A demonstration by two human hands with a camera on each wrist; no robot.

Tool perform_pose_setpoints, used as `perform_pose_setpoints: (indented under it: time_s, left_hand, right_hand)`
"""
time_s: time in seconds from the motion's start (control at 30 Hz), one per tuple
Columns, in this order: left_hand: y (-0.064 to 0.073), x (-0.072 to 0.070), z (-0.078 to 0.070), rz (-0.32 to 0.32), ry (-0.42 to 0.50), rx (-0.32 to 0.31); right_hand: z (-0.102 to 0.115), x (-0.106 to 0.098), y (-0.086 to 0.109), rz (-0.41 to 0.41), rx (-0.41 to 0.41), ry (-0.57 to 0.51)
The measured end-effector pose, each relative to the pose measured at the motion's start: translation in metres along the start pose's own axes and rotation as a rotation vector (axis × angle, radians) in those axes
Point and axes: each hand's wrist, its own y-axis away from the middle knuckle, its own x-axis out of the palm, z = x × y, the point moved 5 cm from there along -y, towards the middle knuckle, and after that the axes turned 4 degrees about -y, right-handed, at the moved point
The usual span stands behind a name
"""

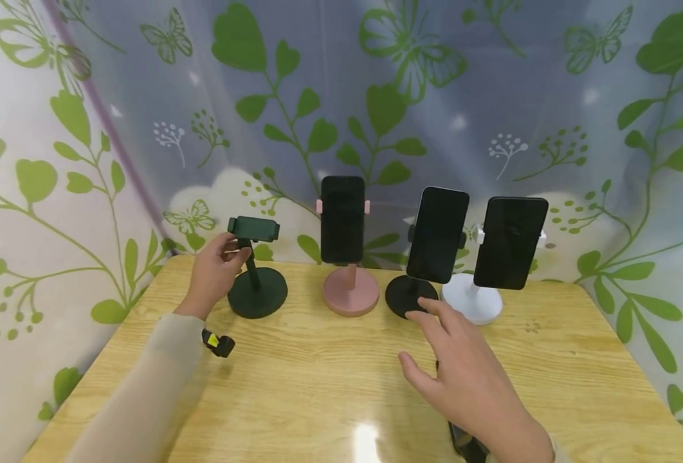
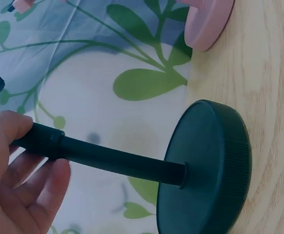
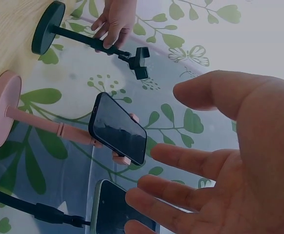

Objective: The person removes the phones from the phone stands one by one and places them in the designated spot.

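My left hand (image 1: 213, 270) grips the upper pole of a dark green phone stand (image 1: 258, 299) at the left of the table. In the left wrist view, thumb and fingers curl around the ribbed collar (image 2: 44, 140) of its pole, and the round base stands on the wood. The stand's clamp (image 1: 254, 228) has no phone in it. My right hand (image 1: 463, 366) hovers palm down, fingers spread and holding nothing. Its fingertips overlap the base of a black stand (image 1: 402, 296) in the head view. That stand bears a black-screened phone (image 1: 437, 235).
A pink stand (image 1: 350, 296) holds a phone (image 1: 343, 218) between the green and black ones. At the right, a white stand (image 1: 480, 305) carries another phone (image 1: 510, 243). Under my right hand lies a dark object (image 1: 459, 440), mostly hidden. A leaf-patterned curtain (image 1: 341, 83) hangs behind the wooden table (image 1: 295, 386).
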Motion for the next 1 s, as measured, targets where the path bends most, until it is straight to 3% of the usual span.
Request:
perform_pose_setpoints:
  time_s: [0.1,0.2,0.27,0.4,0.5,0.6,0.73,0.87,1.0]
  left_hand:
    - [0.003,0.002,-0.002,0.004,-0.015,-0.027]
    - [0.009,0.002,-0.008,-0.044,0.0,-0.039]
    - [0.015,0.001,-0.016,-0.119,0.039,-0.038]
    - [0.031,-0.002,-0.033,-0.327,0.15,-0.023]
    - [0.046,0.005,-0.047,-0.417,0.232,-0.004]
    - [0.062,0.021,-0.061,-0.397,0.305,0.028]
    - [0.074,0.047,-0.08,-0.278,0.366,0.111]
    - [0.082,0.068,-0.097,-0.16,0.349,0.183]
    - [0.086,0.081,-0.105,-0.106,0.289,0.209]
  right_hand:
    - [-0.001,-0.001,0.001,0.006,0.014,0.003]
    - [-0.002,-0.003,0.001,0.012,0.035,0.01]
    - [-0.002,-0.004,0.001,0.013,0.045,0.013]
    - [-0.002,-0.006,0.002,0.002,0.047,0.011]
    - [-0.002,-0.008,0.003,-0.013,0.039,0.004]
    - [-0.002,-0.01,0.004,-0.021,0.03,-0.004]
    - [-0.001,-0.012,0.005,-0.033,0.028,-0.013]
    - [0.0,-0.013,0.005,-0.049,0.019,-0.013]
    - [0.002,-0.013,0.005,-0.052,0.013,-0.011]
